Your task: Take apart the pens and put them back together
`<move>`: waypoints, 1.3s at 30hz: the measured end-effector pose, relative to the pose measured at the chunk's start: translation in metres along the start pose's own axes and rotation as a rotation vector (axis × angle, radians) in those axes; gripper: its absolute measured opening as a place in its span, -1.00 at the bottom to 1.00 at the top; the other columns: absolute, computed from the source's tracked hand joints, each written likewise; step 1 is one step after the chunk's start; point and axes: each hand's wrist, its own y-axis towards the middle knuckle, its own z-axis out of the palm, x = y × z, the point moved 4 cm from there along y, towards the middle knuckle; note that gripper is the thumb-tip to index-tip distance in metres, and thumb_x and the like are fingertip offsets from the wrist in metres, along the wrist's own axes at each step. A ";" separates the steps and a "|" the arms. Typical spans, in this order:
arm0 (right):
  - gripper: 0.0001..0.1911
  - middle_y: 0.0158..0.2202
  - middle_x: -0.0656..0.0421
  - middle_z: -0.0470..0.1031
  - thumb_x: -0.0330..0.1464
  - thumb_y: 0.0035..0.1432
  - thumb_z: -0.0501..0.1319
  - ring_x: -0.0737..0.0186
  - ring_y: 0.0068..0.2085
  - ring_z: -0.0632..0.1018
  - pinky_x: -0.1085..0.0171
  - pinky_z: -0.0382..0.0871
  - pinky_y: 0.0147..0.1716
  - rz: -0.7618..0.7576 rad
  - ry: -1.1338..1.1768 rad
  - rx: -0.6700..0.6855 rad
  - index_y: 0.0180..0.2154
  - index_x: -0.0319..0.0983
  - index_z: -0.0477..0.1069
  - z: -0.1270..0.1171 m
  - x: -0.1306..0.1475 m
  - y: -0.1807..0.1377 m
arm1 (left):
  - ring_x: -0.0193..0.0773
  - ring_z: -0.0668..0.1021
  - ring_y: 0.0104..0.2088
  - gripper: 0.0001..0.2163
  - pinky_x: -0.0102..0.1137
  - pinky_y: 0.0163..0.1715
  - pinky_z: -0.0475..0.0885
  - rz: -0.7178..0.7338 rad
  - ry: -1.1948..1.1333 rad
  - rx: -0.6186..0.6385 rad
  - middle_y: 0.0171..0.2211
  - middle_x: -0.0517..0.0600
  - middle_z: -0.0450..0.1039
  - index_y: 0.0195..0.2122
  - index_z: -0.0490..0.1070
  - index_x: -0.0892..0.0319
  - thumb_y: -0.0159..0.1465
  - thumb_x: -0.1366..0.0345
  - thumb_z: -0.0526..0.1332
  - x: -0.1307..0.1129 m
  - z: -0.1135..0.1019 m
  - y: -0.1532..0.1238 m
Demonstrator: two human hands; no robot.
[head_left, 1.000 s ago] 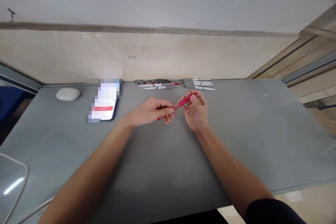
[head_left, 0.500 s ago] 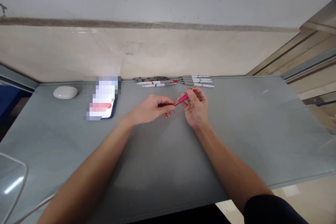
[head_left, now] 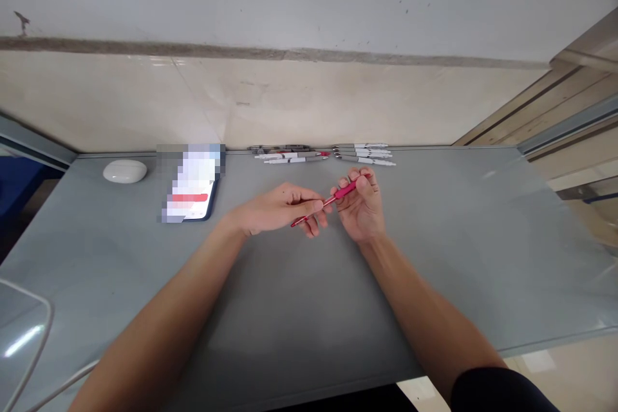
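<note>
My left hand (head_left: 290,207) pinches the thin, shiny red part of a red pen (head_left: 344,191) between thumb and fingers, and a narrow red end pokes out below the thumb. At the other end my right hand (head_left: 363,212) grips the thicker pink part with thumb and fingertips, palm turned up. The pen slants from lower left to upper right above the grey table (head_left: 299,309). Whether it is one piece or parts fitted together, I cannot tell.
Behind my hands, white and grey pens lie in a left group (head_left: 290,158) and a right group (head_left: 364,153) along the wall. To the left are a phone (head_left: 196,190) with a blurred screen and a white mouse (head_left: 125,171). A white cable (head_left: 46,328) loops at the near left corner.
The pen's narrow red end now shows beyond my left hand, where it was hidden before. Left fingers have shifted on the pen, and both hands sit slightly lower in view.
</note>
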 end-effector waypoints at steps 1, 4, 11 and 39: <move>-0.79 -0.40 0.43 0.42 -0.33 -0.05 0.41 0.50 -0.37 0.53 0.40 0.56 -0.32 0.002 -0.012 -0.008 -0.38 -0.07 0.39 0.000 0.000 0.000 | -0.29 0.59 -0.38 -0.70 -0.42 -0.38 0.42 0.008 0.007 -0.012 -0.35 0.04 0.54 -0.28 0.48 0.24 0.33 0.10 0.11 -0.001 0.000 0.000; -0.77 -0.41 0.41 0.40 -0.32 -0.06 0.40 0.49 -0.39 0.51 0.40 0.54 -0.34 -0.006 -0.069 -0.064 -0.40 -0.09 0.36 -0.001 -0.001 0.001 | -0.30 0.57 -0.38 -0.73 -0.42 -0.37 0.43 0.039 0.053 -0.064 -0.35 0.01 0.53 -0.29 0.47 0.23 0.30 0.11 0.15 0.000 -0.002 0.002; -0.78 -0.39 0.37 0.41 -0.36 -0.06 0.40 0.44 -0.37 0.51 0.31 0.54 -0.29 -0.056 -0.152 -0.149 -0.40 -0.11 0.37 -0.002 -0.001 0.002 | -0.33 0.54 -0.38 -0.79 -0.42 -0.34 0.42 0.083 0.163 -0.198 -0.37 -0.02 0.52 -0.28 0.49 0.20 0.28 0.16 0.17 0.008 -0.011 0.007; -0.79 -0.32 0.37 0.50 -0.36 -0.09 0.41 0.41 -0.30 0.57 0.36 0.54 -0.31 -0.026 -0.143 -0.121 -0.37 -0.10 0.43 -0.005 0.001 0.003 | -0.28 0.54 -0.35 -0.69 -0.36 -0.28 0.43 0.060 0.191 -0.209 -0.35 0.02 0.55 -0.28 0.52 0.20 0.28 0.05 0.15 0.005 -0.014 0.003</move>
